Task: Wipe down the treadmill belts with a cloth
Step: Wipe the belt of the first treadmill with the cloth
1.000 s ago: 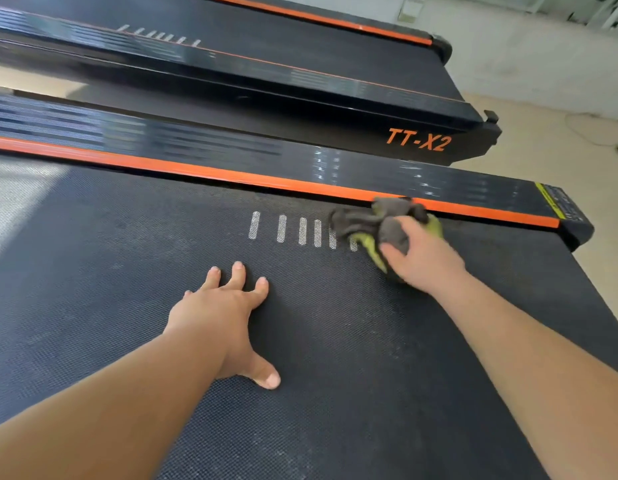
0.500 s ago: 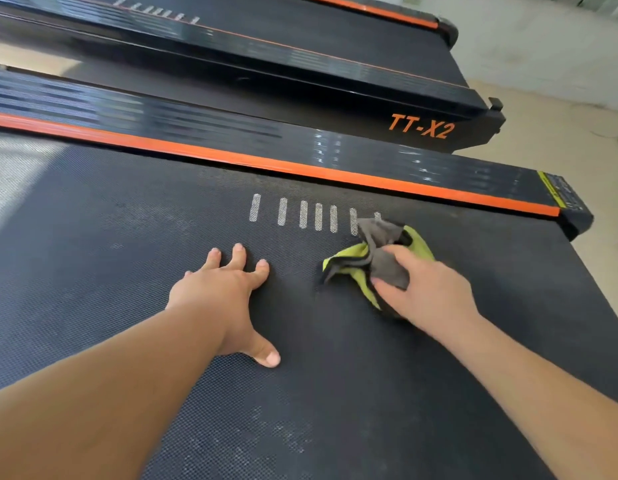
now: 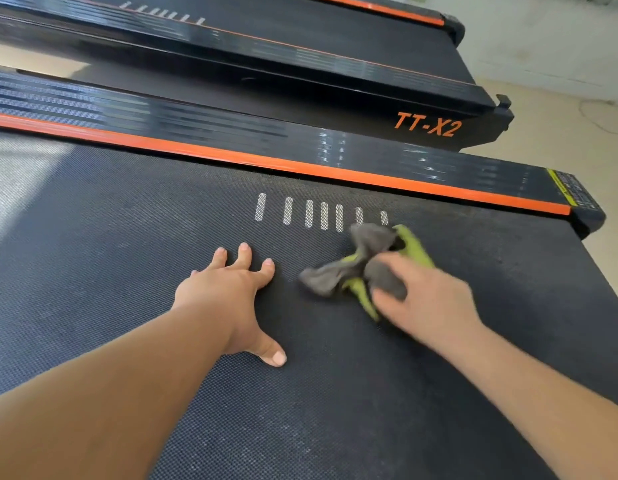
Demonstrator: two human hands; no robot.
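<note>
A dark textured treadmill belt fills most of the view, with a row of pale dashes printed on it. My right hand presses a crumpled grey and yellow-green cloth onto the belt just below the dashes; the hand is blurred by motion. My left hand lies flat on the belt to the left of the cloth, fingers spread, holding nothing.
A black side rail with an orange stripe borders the belt's far edge. Beyond it lies a second treadmill marked TT-X2. Pale floor shows at the right, past the belt's end.
My right hand has dragged the cloth from beside the orange rail toward me and leftward across the belt. The left hand has stayed flat in place.
</note>
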